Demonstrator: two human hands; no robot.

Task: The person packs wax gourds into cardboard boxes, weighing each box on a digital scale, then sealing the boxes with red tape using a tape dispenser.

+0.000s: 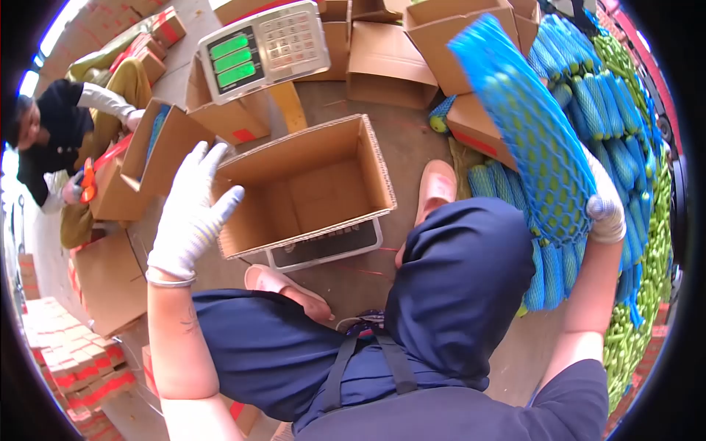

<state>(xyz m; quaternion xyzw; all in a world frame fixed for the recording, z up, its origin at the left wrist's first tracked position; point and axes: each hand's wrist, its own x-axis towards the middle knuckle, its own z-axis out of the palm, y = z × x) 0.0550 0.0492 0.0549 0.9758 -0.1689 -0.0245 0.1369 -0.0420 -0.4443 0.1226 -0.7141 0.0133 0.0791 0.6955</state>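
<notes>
Right hand (607, 209), gloved, closed on a bundle (533, 132) of blue-netted green produce, raised at upper right of frame; left hand (190, 217), gloved, fingers spread, holding nothing, touching the rim of the open box (309, 187) at centre; scale (261, 48) above it; netted pile (625, 147) at right edge.

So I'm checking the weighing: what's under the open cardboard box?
The open box sits on a scale tray, whose front edge shows beneath it. The rest of the tray is covered.
</notes>
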